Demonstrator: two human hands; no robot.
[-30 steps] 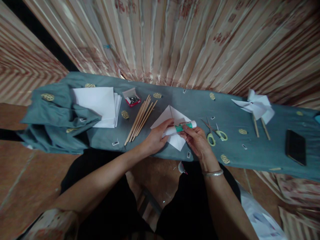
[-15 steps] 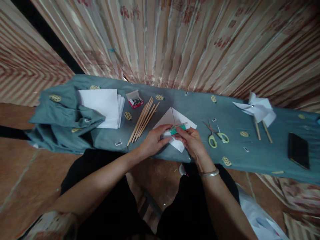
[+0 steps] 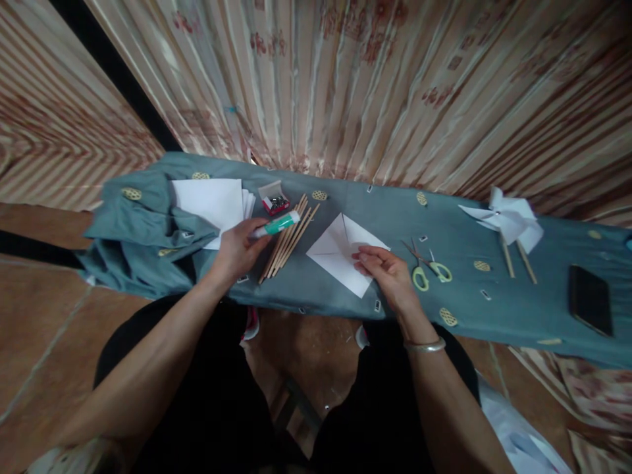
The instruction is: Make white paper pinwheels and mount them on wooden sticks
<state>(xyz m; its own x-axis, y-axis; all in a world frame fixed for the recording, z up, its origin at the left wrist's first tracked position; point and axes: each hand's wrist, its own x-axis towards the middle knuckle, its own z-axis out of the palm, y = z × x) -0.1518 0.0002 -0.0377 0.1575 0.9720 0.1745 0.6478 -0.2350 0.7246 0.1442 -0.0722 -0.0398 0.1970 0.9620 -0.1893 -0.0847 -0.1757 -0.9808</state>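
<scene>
My left hand (image 3: 237,249) is closed around a green and white glue stick (image 3: 279,224), which points up and right over a bundle of thin wooden sticks (image 3: 282,253). A square of white paper (image 3: 330,247) with cut or fold lines running in from its corners lies in front of me, turned like a diamond. Above its right part is my right hand (image 3: 388,271), its fingers loosely bent and apart, with nothing seen in them. Whether the fingertips touch the paper I cannot tell.
Green-handled scissors (image 3: 425,266) lie right of the paper. Farther right are white paper pinwheels (image 3: 513,217) on sticks and a dark phone (image 3: 590,299). Behind the wooden sticks stands an open small red box (image 3: 275,203) of metal pins, beside stacked white paper (image 3: 210,201).
My left hand has moved left with the glue stick, away from my right hand. My right hand has let go of the glue stick and stays above the paper, which is now more exposed.
</scene>
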